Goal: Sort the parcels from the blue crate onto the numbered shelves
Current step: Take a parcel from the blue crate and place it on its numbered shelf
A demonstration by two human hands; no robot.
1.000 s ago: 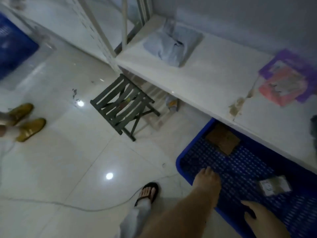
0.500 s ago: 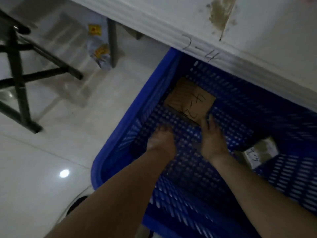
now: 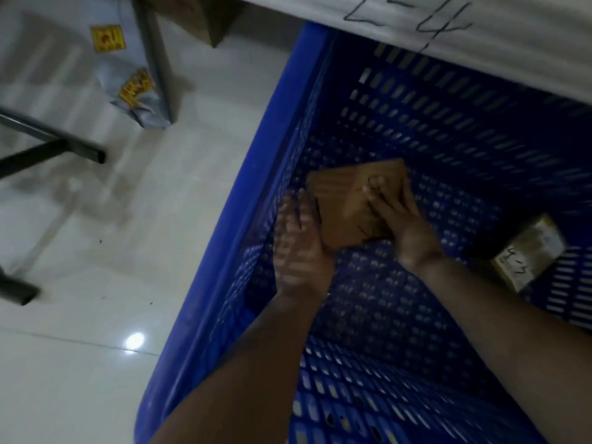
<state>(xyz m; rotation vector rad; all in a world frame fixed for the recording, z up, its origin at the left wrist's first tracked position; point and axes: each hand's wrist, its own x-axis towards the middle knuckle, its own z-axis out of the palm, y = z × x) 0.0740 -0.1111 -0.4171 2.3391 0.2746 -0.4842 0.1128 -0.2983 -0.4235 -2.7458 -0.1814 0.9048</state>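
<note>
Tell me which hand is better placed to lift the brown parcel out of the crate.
The right hand: its fingers grip the top face of the parcel, which sits tilted. The left hand lies open and blurred beside the parcel's left edge, holding nothing.

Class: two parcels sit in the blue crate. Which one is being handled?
The brown cardboard parcel, between the left hand and right hand; the smaller pale parcel lies untouched.

The shelf (image 3: 512, 43) overhung the crate (image 3: 266, 174) at upper right; the lower half lay open from above. A small parcel (image 3: 528, 254) blocked the right, perhaps touching the wall.
</note>
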